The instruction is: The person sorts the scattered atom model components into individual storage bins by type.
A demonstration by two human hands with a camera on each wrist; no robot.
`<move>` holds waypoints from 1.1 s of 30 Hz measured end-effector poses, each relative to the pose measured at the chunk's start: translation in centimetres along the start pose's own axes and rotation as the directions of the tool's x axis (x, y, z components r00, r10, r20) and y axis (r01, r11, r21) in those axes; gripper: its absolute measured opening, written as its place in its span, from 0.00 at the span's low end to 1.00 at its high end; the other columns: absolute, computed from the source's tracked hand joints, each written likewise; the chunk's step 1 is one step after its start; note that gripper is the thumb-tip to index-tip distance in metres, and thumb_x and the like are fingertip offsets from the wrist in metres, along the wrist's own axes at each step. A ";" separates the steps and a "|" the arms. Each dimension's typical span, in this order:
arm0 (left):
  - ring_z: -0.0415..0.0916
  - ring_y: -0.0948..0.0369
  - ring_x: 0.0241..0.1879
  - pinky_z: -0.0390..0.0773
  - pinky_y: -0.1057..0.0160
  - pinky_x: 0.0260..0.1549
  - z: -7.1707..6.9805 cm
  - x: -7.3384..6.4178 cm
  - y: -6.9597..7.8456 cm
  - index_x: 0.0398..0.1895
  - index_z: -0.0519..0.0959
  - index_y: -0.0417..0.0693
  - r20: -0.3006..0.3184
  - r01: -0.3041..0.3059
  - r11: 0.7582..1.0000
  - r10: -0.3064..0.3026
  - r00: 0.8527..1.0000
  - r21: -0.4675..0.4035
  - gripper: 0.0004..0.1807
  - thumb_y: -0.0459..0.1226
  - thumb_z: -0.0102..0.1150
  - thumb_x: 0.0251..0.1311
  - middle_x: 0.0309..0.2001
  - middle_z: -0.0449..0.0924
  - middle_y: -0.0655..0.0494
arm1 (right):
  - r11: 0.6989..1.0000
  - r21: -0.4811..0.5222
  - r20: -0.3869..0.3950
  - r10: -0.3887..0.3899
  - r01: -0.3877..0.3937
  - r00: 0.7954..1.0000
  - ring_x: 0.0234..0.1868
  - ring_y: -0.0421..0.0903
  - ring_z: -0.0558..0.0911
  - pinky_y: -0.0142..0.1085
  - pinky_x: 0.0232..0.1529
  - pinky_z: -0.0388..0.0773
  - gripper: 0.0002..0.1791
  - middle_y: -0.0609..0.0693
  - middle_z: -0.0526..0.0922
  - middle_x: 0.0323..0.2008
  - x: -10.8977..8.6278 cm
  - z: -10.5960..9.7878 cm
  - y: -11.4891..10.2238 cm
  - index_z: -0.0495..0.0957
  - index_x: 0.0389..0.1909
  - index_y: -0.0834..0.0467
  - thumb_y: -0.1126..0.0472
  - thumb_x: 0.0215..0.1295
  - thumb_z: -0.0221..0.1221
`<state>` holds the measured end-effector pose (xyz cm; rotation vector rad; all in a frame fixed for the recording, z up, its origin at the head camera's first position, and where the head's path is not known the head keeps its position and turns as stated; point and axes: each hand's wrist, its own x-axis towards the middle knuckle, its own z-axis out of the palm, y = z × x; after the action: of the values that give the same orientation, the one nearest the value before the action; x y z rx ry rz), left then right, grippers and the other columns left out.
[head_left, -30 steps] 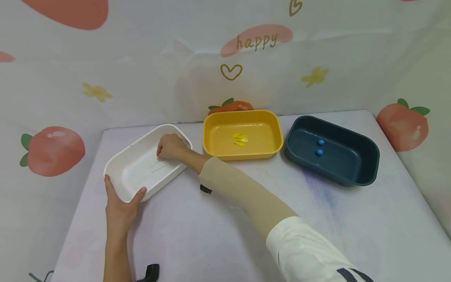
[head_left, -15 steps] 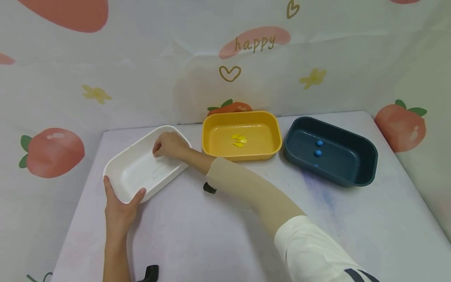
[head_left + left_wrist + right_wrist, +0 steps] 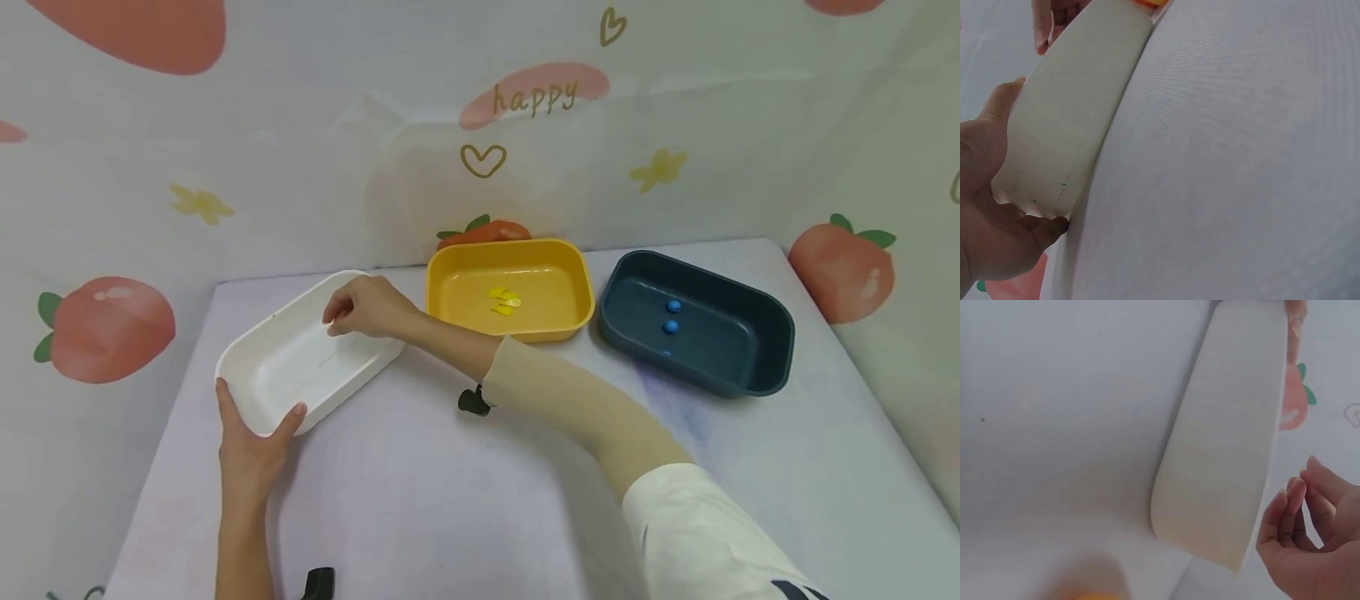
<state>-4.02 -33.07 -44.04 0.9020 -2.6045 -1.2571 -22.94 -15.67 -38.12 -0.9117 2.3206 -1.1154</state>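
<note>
The white plastic basin [image 3: 282, 350] sits at the table's left, set at a slant. My left hand [image 3: 253, 454] grips its near end, thumb along one side. In the left wrist view, that hand's fingers [image 3: 1047, 232] curl at the basin's lower edge. My right hand [image 3: 372, 308] is over the far end of this basin with thumb and fingertips drawn together; I cannot tell whether something small is between them. In the right wrist view, the right hand's fingers [image 3: 1288, 509] are bent beside the basin rim. A faint thin pale line shows on the basin floor.
A yellow basin [image 3: 442, 292] holding several small yellow pieces [image 3: 504, 302] stands at the middle back. To its right, a dark blue basin [image 3: 750, 333] contains blue balls [image 3: 671, 327]. A printed cloth backdrop [image 3: 300, 167] rises behind the table.
My right hand has risen from the basin floor, and its forearm has shifted right. The left hand keeps its grip on the white basin. The whole head view has shifted slightly.
</note>
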 end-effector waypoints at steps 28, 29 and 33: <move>0.41 0.37 0.75 0.46 0.36 0.70 -0.2 -0.5 0.0 0.79 0.24 0.60 -0.003 0.008 1.000 -0.008 1.000 -0.018 0.63 0.50 0.66 0.60 0.79 0.36 0.39 | 0.977 0.127 -0.133 -0.155 0.172 0.979 0.33 0.38 0.79 0.28 0.38 0.79 0.07 0.42 0.83 0.30 -12.0 -5.0 0.8 0.86 0.39 0.55 0.59 0.60 0.70; 0.41 0.37 0.75 0.46 0.37 0.70 -0.2 -0.5 0.0 0.79 0.24 0.60 -0.004 0.010 1.000 -0.010 1.000 -0.018 0.63 0.50 0.66 0.60 0.79 0.36 0.39 | 0.977 0.129 -0.136 -0.154 0.172 0.979 0.33 0.38 0.79 0.28 0.39 0.79 0.08 0.42 0.83 0.30 -12.3 -5.0 0.9 0.86 0.39 0.56 0.60 0.60 0.70; 0.40 0.37 0.75 0.46 0.37 0.70 -0.2 -0.5 -0.1 0.79 0.24 0.61 -0.002 0.011 1.000 -0.011 1.000 -0.022 0.63 0.50 0.66 0.60 0.79 0.36 0.40 | 0.977 0.144 -0.148 -0.135 0.157 0.980 0.33 0.38 0.79 0.29 0.39 0.80 0.08 0.42 0.83 0.30 -13.9 -5.0 1.9 0.86 0.39 0.56 0.60 0.59 0.71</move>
<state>-3.48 -32.94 -43.91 0.9145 -2.5825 -1.2848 -16.94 -2.28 -35.58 -0.9873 2.2642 -1.4404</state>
